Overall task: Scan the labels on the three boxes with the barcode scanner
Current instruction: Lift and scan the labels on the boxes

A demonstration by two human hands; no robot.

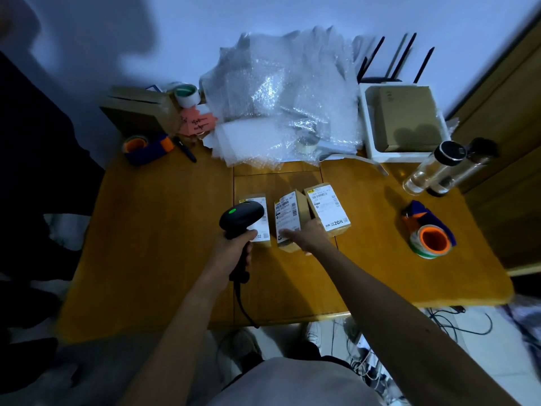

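1. Looking down from the head cam: three boxes sit in a row mid-table (164, 235), each with a white label on top. I'll use the middle box (288, 221) as the landmark.
2. Left hand (234, 247) is wrapped tight around the scanner (241, 219) handle. The scanner head hangs over the left box (257, 221), just left of the middle one, green light on top.
3. Right hand (307, 237) lies loosely open on the near end of the middle box, wedged against the right box (328, 210). Not gripping anything, more like steadying.
4. What could go wrong, I reckon: the labels sit so close together the beam could catch the wrong barcode, and those fingers cover part of the middle label, so a scan there might miss.
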